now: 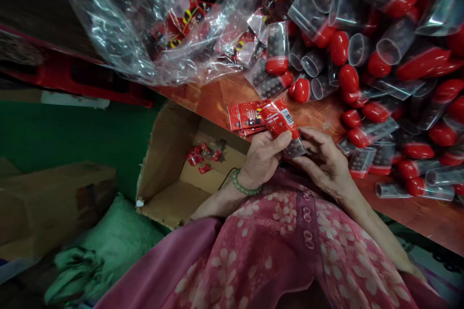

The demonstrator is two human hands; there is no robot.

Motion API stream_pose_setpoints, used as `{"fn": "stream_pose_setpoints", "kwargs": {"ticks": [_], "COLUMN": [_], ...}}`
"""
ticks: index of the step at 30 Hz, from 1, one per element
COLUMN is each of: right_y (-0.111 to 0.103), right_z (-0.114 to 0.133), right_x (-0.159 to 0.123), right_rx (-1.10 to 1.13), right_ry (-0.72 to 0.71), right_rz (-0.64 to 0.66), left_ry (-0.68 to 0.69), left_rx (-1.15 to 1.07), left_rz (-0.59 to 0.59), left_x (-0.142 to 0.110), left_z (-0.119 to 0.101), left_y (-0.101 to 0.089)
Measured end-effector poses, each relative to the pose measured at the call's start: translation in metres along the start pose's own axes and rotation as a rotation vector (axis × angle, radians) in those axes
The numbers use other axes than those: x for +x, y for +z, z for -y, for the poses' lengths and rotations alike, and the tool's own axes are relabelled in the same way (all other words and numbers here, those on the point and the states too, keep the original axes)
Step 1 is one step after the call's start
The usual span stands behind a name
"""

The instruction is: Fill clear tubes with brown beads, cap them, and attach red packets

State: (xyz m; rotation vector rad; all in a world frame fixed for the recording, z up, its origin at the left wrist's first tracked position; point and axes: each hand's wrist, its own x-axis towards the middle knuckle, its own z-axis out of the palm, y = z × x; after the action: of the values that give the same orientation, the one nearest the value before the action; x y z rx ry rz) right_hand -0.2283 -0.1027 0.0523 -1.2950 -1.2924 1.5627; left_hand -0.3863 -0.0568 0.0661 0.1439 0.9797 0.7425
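My left hand, with a green bead bracelet at the wrist, is closed on a red printed packet that has a white barcode. Its thumb presses on the packet's lower part. A clear part with small dark balls shows at the packet's lower end. My right hand has its bent fingers around that end, touching it; the fingertips are partly hidden. Just behind the packet, a small stack of flat red printed sachets lies at the table edge.
Clear tubes with red caps and dark balls are heaped on the reddish table. A large clear plastic bag holds red printed packets. Below the edge stands an open cardboard box containing several red packets. A green sack lies lower left.
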Motion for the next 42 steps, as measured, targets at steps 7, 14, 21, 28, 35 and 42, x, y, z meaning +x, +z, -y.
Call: {"fn": "stream_pose_setpoints", "kwargs": {"ticks": [7, 14, 21, 28, 35, 42], "right_y": [-0.012, -0.002, 0.008, 0.023, 0.03, 0.021], "right_z": [-0.003, -0.004, 0.002, -0.003, 0.007, 0.014], "right_x": [-0.002, 0.004, 0.018, 0.025, 0.033, 0.062], "right_rx": [-0.228, -0.404, -0.465, -0.515, -0.65, -0.979], "right_ry": [-0.225, -0.515, -0.61, -0.664, -0.624, -0.504], "right_rz": [-0.018, -0.206, -0.201, -0.14, 0.099, -0.078], "left_ry": [-0.089, -0.111, -0.066, -0.008, 0.137, 0.135], "left_rx": [0.01, 0.039, 0.04, 0.006, 0.173, 1.079], "left_rz": [0.021, 0.086, 0.064, -0.015, -0.299, -0.869], "left_x": [-0.013, -0.021, -0.028, -0.037, -0.073, -0.127], "left_z": [0.006, 0.007, 0.006, -0.003, -0.014, -0.033], "left_y": [-0.003, -0.006, -0.011, -0.012, -0.052, -0.174]}}
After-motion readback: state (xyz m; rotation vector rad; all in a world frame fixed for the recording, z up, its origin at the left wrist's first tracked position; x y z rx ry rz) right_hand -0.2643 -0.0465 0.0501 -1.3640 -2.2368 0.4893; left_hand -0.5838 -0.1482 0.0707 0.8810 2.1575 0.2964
